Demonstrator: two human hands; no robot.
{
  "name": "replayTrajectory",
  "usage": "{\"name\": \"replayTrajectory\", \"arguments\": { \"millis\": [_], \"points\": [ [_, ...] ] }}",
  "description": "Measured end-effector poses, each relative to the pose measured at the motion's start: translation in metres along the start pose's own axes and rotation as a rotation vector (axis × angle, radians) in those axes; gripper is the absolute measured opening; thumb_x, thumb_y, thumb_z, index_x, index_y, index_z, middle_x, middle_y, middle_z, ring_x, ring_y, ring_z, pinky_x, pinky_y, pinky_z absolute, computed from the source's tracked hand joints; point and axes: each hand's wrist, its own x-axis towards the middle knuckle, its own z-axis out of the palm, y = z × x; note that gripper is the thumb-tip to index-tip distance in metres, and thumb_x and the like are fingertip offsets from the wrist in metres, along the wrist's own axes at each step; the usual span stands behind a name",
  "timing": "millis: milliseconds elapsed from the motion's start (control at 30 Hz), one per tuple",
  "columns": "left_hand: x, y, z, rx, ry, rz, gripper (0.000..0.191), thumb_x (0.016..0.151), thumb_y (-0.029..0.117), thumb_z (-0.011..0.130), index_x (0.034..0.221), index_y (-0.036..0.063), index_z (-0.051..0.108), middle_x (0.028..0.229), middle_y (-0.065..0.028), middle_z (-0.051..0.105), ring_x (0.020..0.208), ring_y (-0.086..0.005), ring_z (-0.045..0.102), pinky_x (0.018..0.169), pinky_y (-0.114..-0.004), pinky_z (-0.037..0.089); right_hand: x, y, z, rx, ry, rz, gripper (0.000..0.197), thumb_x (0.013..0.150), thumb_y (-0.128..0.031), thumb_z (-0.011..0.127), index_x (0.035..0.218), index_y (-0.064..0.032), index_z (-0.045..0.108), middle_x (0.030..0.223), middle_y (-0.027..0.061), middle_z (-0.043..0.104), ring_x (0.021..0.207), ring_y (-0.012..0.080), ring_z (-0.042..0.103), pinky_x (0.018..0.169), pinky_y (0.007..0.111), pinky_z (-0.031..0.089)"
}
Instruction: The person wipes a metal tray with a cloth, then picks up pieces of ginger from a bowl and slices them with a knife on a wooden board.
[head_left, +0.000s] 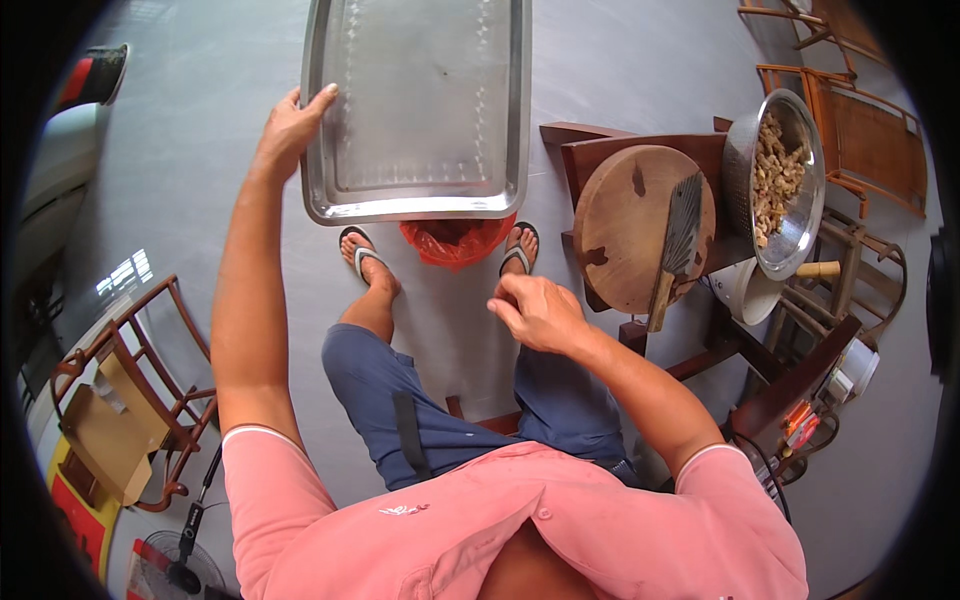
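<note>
My left hand (292, 127) grips the left rim of a large rectangular metal tray (412, 105), its thumb over the edge. Nothing shows on the tray but a small dark speck. Over my right knee is my right hand (540, 311), its fingers curled in and nothing visible in them; the palm is hidden. To its right, a round wooden chopping board (622, 202) carries a cleaver (679, 232) with a wooden handle. Beneath the tray's near edge, between my feet, a red plastic bag (457, 247) shows in part.
A perforated metal colander (742, 180) holds chopped pale brown pieces (776, 172) beyond the board. A dark wooden stool (574, 161) supports the board. A white pot (750, 292) sits below the colander. Wooden chairs (874, 142) stand right, a chair with cardboard (109, 427) left, near a fan (180, 566).
</note>
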Motion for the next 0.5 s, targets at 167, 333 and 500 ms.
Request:
{"name": "replayTrajectory", "arguments": {
  "millis": [167, 333, 500],
  "points": [
    [0.010, -0.028, -0.008, -0.376, -0.254, -0.156, 0.047, 0.097, 0.040, 0.068, 0.116, -0.0021, 0.065, 0.096, -0.0087, 0.071, 0.074, -0.0164, 0.069, 0.064, -0.030, 0.058, 0.002, 0.036, 0.023, -0.004, 0.143, -0.139, 0.020, 0.091, -0.017, 0.067, 0.089, 0.0029, 0.064, 0.086, 0.0228, 0.069, 0.084, 0.0417, 0.067, 0.077, 0.049, 0.051],
    [-0.002, -0.065, 0.002, -0.461, -0.202, -0.182, 0.035, 0.101, 0.026, 0.062, 0.116, -0.0056, 0.064, 0.102, -0.0135, 0.071, 0.084, -0.0238, 0.071, 0.074, -0.042, 0.060, -0.028, 0.078, 0.055, -0.149, 0.164, -0.256, 0.018, 0.090, -0.018, 0.068, 0.090, -0.0007, 0.063, 0.087, 0.0209, 0.069, 0.086, 0.0415, 0.067, 0.077, 0.050, 0.051],
    [-0.023, -0.077, 0.012, -0.491, -0.021, -0.146, 0.036, 0.101, 0.022, 0.063, 0.117, -0.0096, 0.064, 0.103, -0.0143, 0.070, 0.085, -0.0270, 0.069, 0.080, -0.043, 0.058, -0.085, 0.082, 0.070, -0.210, 0.251, -0.424, 0.019, 0.091, -0.020, 0.067, 0.089, -0.0019, 0.061, 0.089, 0.0186, 0.067, 0.087, 0.0399, 0.065, 0.079, 0.049, 0.051]
  ]
}}
